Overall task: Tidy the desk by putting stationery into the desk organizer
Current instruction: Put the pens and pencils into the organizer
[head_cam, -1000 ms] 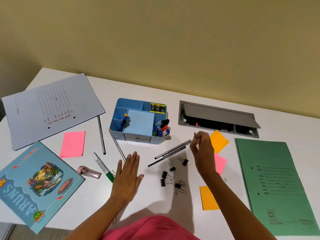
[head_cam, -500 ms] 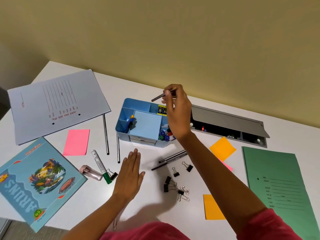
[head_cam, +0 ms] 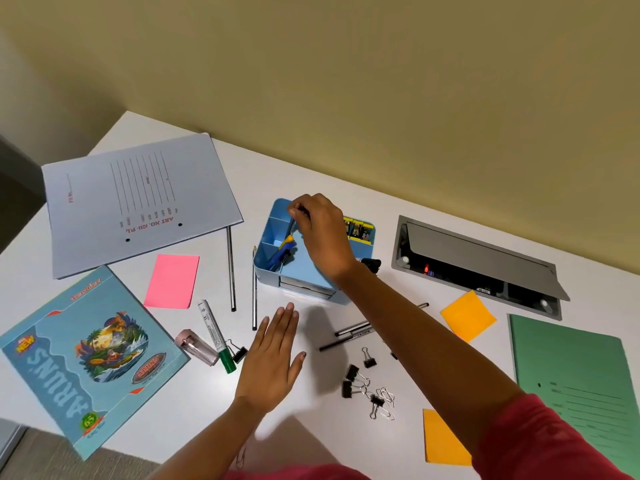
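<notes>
My right grip (head_cam: 322, 233) pinches a thin dark pen (head_cam: 292, 227) tip-down over the blue desk organizer (head_cam: 266, 268), above the compartments on its 9 o'clock side, beside a blue-and-yellow item (head_cam: 284, 249). My left grip (head_cam: 273, 355) lies flat, fingers straight, at the organizer's 6 o'clock; whether it touches the white surface (head_cam: 207, 403) I cannot tell. Two black pens (head_cam: 353, 332) and scattered binder clips (head_cam: 360, 379) lie at 5 o'clock, a green-capped marker (head_cam: 216, 336) at 7, and a pink sticky note (head_cam: 172, 281) at 9.
</notes>
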`<action>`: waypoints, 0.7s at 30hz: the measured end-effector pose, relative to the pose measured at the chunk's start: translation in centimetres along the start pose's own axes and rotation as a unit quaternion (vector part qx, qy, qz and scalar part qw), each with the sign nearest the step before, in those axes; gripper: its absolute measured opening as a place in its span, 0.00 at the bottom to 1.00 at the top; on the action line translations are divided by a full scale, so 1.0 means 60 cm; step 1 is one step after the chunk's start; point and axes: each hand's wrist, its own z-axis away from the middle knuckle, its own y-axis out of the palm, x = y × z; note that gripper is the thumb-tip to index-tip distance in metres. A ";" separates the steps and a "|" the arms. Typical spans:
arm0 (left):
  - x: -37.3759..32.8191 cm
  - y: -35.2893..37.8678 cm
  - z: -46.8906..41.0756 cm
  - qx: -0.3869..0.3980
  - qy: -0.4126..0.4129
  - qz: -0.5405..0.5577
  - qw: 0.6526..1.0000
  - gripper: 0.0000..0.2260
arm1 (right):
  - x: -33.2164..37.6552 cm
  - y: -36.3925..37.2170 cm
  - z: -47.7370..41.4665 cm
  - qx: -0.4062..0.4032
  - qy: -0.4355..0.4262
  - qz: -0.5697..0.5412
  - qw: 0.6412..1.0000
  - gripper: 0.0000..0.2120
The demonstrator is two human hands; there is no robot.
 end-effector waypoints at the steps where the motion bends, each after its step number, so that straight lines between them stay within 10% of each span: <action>1: 0.000 0.000 0.000 0.003 -0.002 -0.001 1.000 0.29 | -0.004 0.005 -0.002 0.011 0.006 0.014 1.000 0.09; 12: 0.001 -0.002 0.000 0.013 -0.006 0.002 1.000 0.29 | -0.003 -0.007 0.003 -0.043 0.035 0.019 0.998 0.10; 17: 0.000 -0.003 0.000 0.008 -0.003 0.001 1.000 0.29 | 0.023 -0.059 0.087 -0.182 -0.154 0.069 0.969 0.07; 21: 0.001 -0.001 0.000 0.009 -0.003 -0.003 1.000 0.29 | -0.041 -0.051 0.211 -0.063 -0.218 0.115 0.967 0.08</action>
